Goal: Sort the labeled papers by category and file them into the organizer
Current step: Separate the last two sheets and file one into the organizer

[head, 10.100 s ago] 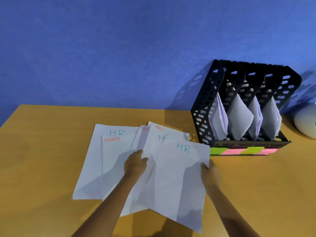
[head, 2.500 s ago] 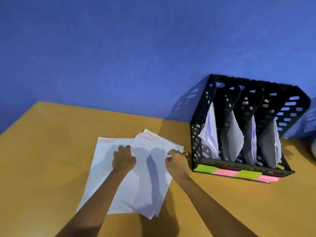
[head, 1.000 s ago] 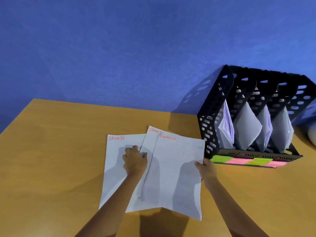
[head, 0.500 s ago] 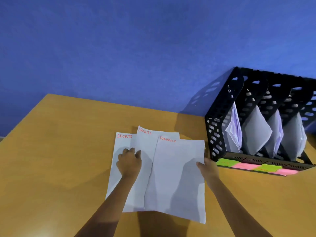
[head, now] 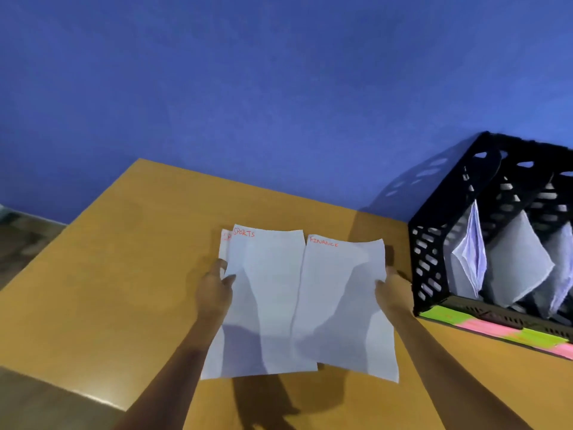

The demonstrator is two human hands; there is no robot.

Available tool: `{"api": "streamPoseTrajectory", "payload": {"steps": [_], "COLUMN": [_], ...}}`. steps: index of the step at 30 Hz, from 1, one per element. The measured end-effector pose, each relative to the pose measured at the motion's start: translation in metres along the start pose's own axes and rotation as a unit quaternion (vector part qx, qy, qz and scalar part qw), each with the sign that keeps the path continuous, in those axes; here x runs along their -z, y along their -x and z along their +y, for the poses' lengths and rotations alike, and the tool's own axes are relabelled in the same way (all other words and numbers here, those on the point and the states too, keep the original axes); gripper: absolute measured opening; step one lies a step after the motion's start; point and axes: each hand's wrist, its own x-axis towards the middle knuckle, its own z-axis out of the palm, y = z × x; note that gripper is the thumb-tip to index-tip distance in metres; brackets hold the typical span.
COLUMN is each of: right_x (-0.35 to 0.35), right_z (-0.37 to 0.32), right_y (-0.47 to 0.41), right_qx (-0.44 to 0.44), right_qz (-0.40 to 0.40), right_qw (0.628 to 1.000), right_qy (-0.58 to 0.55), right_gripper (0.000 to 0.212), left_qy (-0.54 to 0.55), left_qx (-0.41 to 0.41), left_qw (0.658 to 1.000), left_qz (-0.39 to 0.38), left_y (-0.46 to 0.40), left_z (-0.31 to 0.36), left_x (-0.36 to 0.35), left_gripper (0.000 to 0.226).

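Observation:
Three white sheets are held just above the yellow table [head: 124, 274]. A sheet headed SPORTS [head: 266, 299] lies over a second sports sheet [head: 224, 246], of which only a left strip shows. My left hand [head: 214, 290] grips their left edge, thumb on top. Overlapping them on the right is a sheet headed FINANCE [head: 344, 305]; my right hand [head: 392, 290] pinches its right edge. The black file organizer [head: 434, 243] stands at the right, with white papers in its slots and green and pink labels along its front.
A blue wall runs behind the table. The table's left edge and near-left corner are close to my left arm, with floor visible beyond. The organizer runs out of the frame on the right.
My left hand went from pressing flat on the sports sheets to gripping their left edge. The two sports sheets are now nearly stacked, and the papers have lifted off the table.

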Motion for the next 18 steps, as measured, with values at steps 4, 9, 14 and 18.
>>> {"api": "streamPoseTrajectory", "payload": {"steps": [4, 9, 14, 18], "right_x": [-0.004, -0.014, -0.017, -0.005], "right_z": [-0.003, -0.003, -0.020, -0.048], "right_y": [0.000, 0.003, 0.005, 0.001], "right_qx": [0.023, 0.018, -0.043, 0.038], "right_qz": [0.018, 0.041, 0.099, 0.123], "right_qw": [0.998, 0.996, 0.992, 0.985], "right_qy": [0.060, 0.074, 0.071, -0.119], "right_gripper": [0.031, 0.039, 0.057, 0.078], "left_qy": [0.120, 0.104, 0.177, 0.266], "left_qx": [-0.032, -0.127, -0.183, -0.190], "left_qw": [0.992, 0.983, 0.963, 0.945], "left_qz": [-0.001, 0.078, 0.085, 0.016], "left_y": [-0.007, -0.043, -0.068, -0.071], "left_z": [0.000, 0.021, 0.085, 0.127], "left_x": [0.016, 0.052, 0.086, 0.091], "left_gripper": [0.056, 0.028, 0.017, 0.015]}}
